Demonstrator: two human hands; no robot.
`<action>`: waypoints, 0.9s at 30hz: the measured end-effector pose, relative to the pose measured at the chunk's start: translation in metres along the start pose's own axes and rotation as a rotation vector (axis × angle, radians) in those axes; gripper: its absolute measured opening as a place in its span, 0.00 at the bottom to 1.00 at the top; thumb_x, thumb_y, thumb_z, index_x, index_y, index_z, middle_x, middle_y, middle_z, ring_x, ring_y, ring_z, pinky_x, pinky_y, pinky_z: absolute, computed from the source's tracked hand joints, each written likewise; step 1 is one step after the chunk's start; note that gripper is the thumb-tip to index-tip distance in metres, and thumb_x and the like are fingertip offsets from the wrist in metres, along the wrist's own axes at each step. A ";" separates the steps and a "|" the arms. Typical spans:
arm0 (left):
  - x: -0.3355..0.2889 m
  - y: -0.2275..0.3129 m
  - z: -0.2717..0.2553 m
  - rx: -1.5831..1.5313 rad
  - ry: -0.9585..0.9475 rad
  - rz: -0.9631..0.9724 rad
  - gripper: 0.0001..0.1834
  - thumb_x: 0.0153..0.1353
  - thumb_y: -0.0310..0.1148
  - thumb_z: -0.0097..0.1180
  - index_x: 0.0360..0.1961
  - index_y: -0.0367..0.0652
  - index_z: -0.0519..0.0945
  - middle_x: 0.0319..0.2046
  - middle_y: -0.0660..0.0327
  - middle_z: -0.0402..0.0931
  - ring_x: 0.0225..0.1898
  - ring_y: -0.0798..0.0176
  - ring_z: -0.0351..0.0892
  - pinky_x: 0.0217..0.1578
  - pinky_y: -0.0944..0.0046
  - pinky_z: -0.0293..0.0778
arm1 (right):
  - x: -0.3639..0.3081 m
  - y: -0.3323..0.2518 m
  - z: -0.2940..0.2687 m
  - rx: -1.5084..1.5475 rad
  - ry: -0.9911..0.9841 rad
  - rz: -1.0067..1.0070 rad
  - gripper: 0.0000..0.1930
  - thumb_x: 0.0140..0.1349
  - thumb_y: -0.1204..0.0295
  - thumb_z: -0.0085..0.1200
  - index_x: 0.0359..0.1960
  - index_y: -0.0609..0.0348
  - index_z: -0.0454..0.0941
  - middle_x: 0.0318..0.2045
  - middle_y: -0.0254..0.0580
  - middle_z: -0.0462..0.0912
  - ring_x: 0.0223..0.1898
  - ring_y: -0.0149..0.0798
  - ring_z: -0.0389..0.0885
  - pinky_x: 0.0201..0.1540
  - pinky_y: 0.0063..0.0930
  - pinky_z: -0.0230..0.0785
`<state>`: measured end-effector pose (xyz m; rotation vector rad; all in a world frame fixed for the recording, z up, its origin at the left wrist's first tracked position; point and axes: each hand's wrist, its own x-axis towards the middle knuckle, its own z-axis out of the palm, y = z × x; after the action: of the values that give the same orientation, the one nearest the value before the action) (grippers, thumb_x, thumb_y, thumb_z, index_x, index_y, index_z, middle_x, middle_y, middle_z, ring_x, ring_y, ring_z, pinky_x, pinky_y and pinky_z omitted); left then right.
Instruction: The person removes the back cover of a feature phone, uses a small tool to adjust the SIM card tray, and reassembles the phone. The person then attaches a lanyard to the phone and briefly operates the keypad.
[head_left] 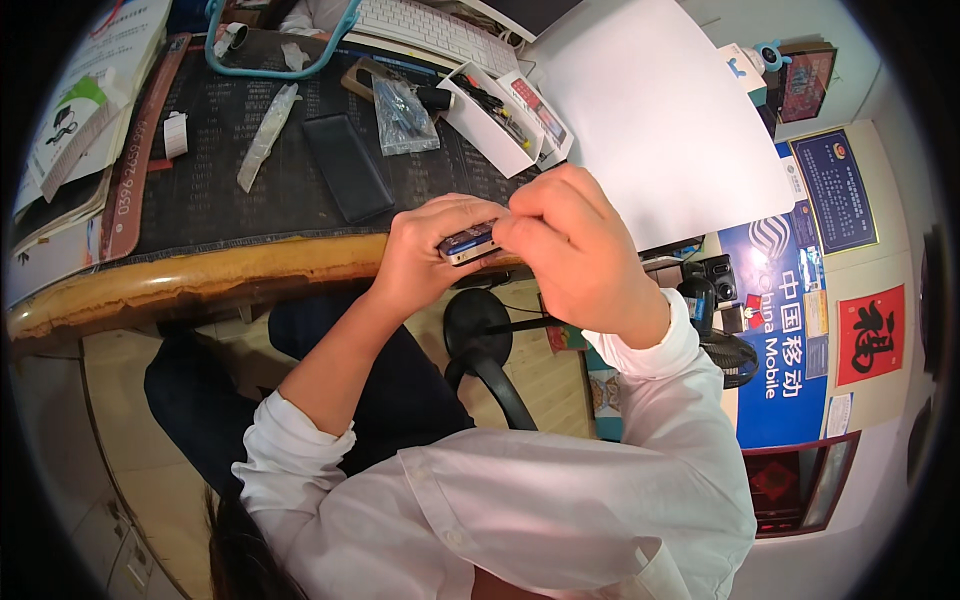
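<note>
Just off the table's front edge, my left hand (pixel 418 248) is wrapped round a small mobile phone (pixel 468 246) with a dark keypad and silvery sides. My right hand (pixel 578 255) is closed in a pinch against the phone's right end. Its fingers cover that end, so whether a small thing is between them cannot be made out. Beyond my hands on the dark table mat lies a flat black rectangular object (pixel 348 166). Farther back are a crumpled clear plastic bag (pixel 404 118) and an open white box (pixel 482 130) with cables inside.
A wrinkled translucent wrapper (pixel 267 138) and a small white roll (pixel 176 134) lie on the left. Papers (pixel 85 120) are piled at the far left. A white keyboard (pixel 435 32) and a light-blue frame (pixel 280 72) are at the back. Below stands a black chair base (pixel 478 322).
</note>
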<state>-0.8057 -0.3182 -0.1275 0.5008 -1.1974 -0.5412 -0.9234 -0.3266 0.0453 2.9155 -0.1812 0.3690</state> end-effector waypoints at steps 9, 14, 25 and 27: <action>-0.001 -0.003 0.001 0.006 -0.023 -0.030 0.19 0.47 0.23 0.75 0.42 0.36 0.85 0.38 0.53 0.86 0.41 0.50 0.86 0.45 0.58 0.80 | -0.011 -0.011 0.008 0.198 0.130 0.260 0.07 0.55 0.85 0.60 0.34 0.64 0.78 0.34 0.44 0.73 0.36 0.46 0.73 0.37 0.33 0.69; 0.000 -0.002 -0.001 0.011 -0.034 -0.038 0.19 0.47 0.23 0.75 0.43 0.36 0.85 0.39 0.53 0.86 0.41 0.51 0.86 0.45 0.58 0.80 | -0.014 -0.017 0.012 0.242 0.166 0.371 0.03 0.61 0.83 0.59 0.35 0.65 0.79 0.34 0.45 0.73 0.34 0.46 0.74 0.36 0.32 0.69; -0.001 -0.002 -0.002 -0.029 -0.025 -0.077 0.22 0.46 0.22 0.75 0.45 0.37 0.85 0.41 0.54 0.86 0.43 0.52 0.86 0.46 0.58 0.80 | -0.018 -0.019 0.025 0.033 0.253 0.239 0.06 0.56 0.80 0.62 0.35 0.64 0.80 0.36 0.43 0.77 0.36 0.43 0.76 0.37 0.34 0.71; 0.000 -0.002 0.000 -0.035 -0.017 -0.069 0.23 0.45 0.21 0.75 0.46 0.38 0.85 0.41 0.54 0.86 0.44 0.52 0.86 0.46 0.58 0.80 | -0.021 -0.010 0.028 -0.166 0.271 0.024 0.09 0.51 0.78 0.63 0.35 0.63 0.81 0.37 0.42 0.78 0.37 0.41 0.76 0.38 0.35 0.71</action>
<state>-0.8056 -0.3199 -0.1287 0.5101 -1.1882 -0.6260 -0.9356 -0.3212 0.0116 2.6686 -0.1945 0.7107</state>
